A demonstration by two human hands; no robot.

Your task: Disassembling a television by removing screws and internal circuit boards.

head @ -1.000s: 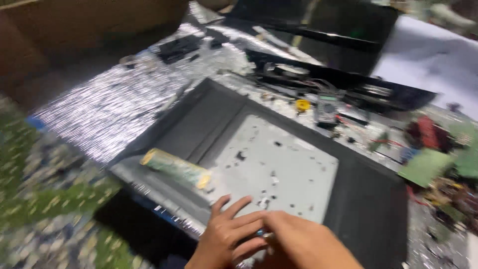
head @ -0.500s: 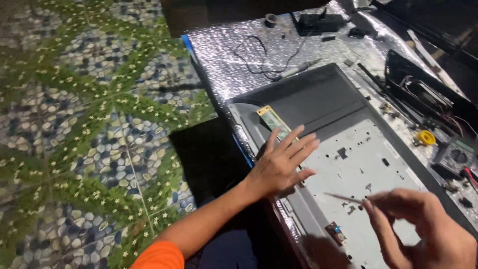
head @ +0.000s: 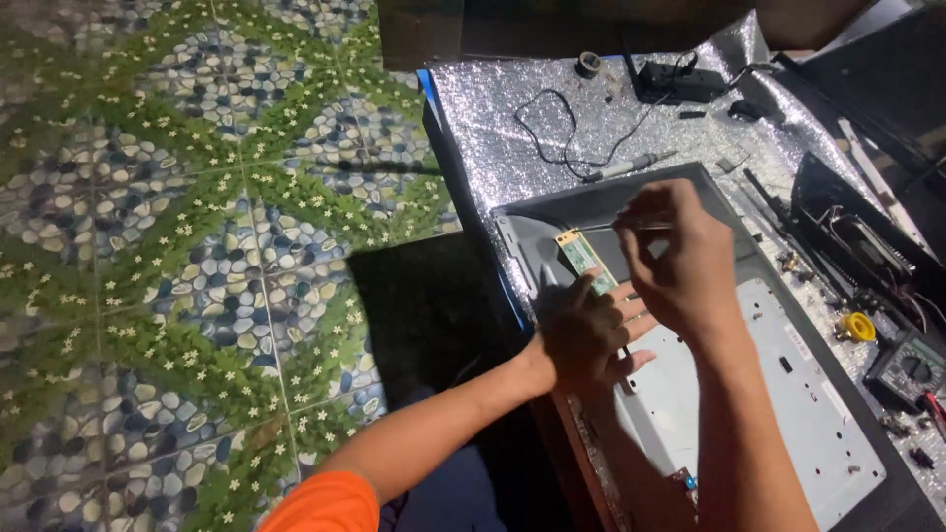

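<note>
Fingers [head: 639, 296] of the left hand [head: 581, 335] were spread flat and pressed on the light grey metal back plate [head: 788, 394] of an opened flat panel, holding nothing; the fingertips lay just at the lower end of a narrow green circuit strip [head: 581, 254]. Fingers of the right hand [head: 675, 261] were curled closed, pinching a thin metal tool [head: 645, 227] that pointed toward 9 o'clock, its tip just above the strip's upper end. The right hand hovered over the left, overlapping it at 1 o'clock.

Item, circuit strip: green with a pale edge, lying slantwise from 11 to 5 o'clock in the upper left corner of the panel, on the dark grey frame [head: 591, 202] that surrounded the back plate.

Item, work surface [head: 493, 118]: a silver, glittering sheet under the panel. At 12 o'clock from the hands lay a loop of black cable [head: 552, 128] and a pen-shaped tool [head: 631, 166]; further at 12 o'clock stood a small black box [head: 675, 84] and a small roll [head: 588, 65].

Item, right margin: at 3 o'clock a yellow round object [head: 859, 326], a dark meter-like device [head: 912, 366], and a black frame with wiring [head: 847, 236], details unclear.

Item, floor [head: 197, 246]: at 9 o'clock, a pebble-and-green-leaf patterned covering with small white flowers. An orange sleeve [head: 325, 504] showed at 7 o'clock on the left arm.
</note>
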